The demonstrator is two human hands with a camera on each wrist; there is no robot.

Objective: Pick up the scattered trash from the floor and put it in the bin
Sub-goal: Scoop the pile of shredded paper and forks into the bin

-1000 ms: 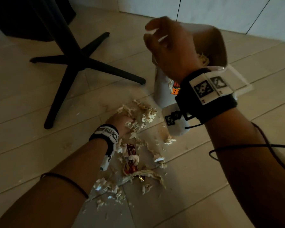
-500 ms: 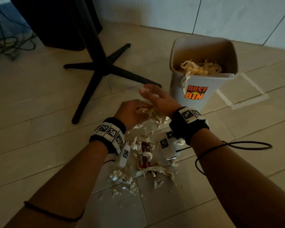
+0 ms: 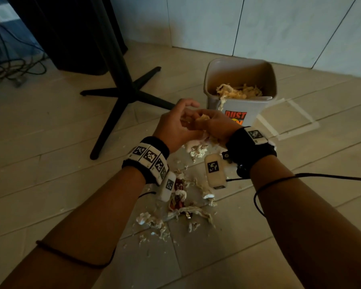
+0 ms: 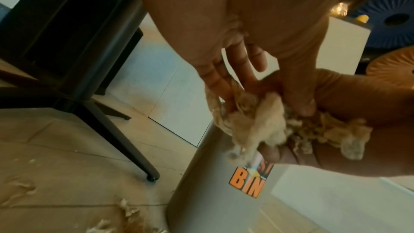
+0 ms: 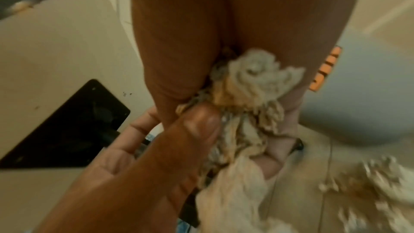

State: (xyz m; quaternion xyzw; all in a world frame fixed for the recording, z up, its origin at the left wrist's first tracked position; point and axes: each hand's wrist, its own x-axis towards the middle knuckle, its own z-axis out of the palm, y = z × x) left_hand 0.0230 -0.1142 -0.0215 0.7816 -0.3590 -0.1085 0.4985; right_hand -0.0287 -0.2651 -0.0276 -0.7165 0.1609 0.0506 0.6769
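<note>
- Both my left hand (image 3: 176, 126) and right hand (image 3: 216, 124) cup one wad of shredded trash (image 3: 202, 118) together, just near the bin (image 3: 241, 67).
- Bin already holds shreds at the far right.
- Scattered scraps (image 3: 154, 223) and a red wrapper (image 3: 178, 198) remain on the near floor.

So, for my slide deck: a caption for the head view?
Both hands gather a clump of shredded paper above floor litter, near the dustbin.

The right hand (image 3: 215, 126) hides the lower half of the bin's label (image 3: 236, 116); the floor scraps (image 5: 369, 192) are blurred in the right wrist view.
</note>
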